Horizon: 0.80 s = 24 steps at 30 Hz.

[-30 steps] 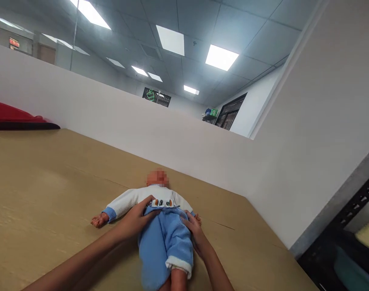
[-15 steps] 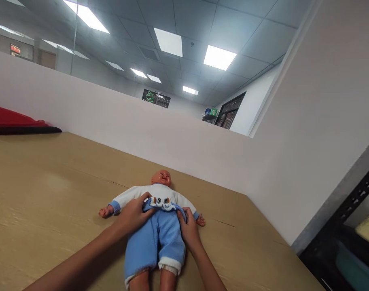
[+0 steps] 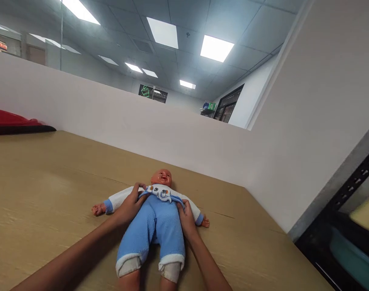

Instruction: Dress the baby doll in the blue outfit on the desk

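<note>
A baby doll (image 3: 161,178) lies on its back on the wooden table (image 3: 45,173), head away from me, arms spread. It wears a white top with blue cuffs and light blue trousers (image 3: 155,230) with white leg cuffs. My left hand (image 3: 129,207) grips the trousers' waistband at the doll's left side of the picture, fingers curled round the edge. My right hand (image 3: 186,220) pinches the waistband on the other side. The waistband sits high on the doll's chest.
A white partition wall (image 3: 126,125) runs along the table's far edge and meets a white wall on the right. A red and black object (image 3: 14,123) lies at the far left. A dark metal rack (image 3: 348,226) stands at the right.
Both hands have drawn the blue trousers further up the doll's body, from the belly to the chest. Both legs now show, side by side.
</note>
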{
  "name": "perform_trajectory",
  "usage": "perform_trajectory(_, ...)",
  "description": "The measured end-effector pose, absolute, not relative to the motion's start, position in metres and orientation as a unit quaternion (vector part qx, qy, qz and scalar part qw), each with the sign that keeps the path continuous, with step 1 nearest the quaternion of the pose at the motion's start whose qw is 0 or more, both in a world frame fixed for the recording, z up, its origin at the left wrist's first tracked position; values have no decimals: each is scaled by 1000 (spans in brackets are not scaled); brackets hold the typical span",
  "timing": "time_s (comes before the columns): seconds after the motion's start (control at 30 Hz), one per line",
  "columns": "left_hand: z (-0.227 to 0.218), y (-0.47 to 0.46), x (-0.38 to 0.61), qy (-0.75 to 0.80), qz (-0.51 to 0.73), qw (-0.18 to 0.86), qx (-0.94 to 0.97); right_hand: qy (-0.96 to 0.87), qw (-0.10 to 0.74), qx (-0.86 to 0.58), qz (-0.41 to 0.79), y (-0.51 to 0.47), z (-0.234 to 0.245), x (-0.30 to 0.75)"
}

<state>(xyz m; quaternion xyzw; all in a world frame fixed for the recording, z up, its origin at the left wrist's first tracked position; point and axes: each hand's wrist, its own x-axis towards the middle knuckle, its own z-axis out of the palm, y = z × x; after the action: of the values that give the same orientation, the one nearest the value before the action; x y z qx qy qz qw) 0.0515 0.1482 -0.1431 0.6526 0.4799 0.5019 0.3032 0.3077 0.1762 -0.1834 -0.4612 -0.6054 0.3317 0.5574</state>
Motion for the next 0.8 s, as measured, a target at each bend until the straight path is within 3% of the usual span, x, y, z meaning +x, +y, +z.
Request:
perform_trajectory(0.27, -159, 168, 50, 499, 472, 405, 603, -611, 509, -460, 395, 183, -185, 306)
perform_trajectory(0.47, -139, 155, 30, 454, 413, 451, 648, -682, 406, -413, 447, 166, -163, 345)
perform_trajectory(0.67, -114, 143, -18, 363, 267, 549, 705, -754, 271, -376, 465, 146, -144, 386)
perform_trajectory(0.8, -112, 139, -24, 336, 138, 574, 734, -773, 234, -378, 452, 140, -143, 375)
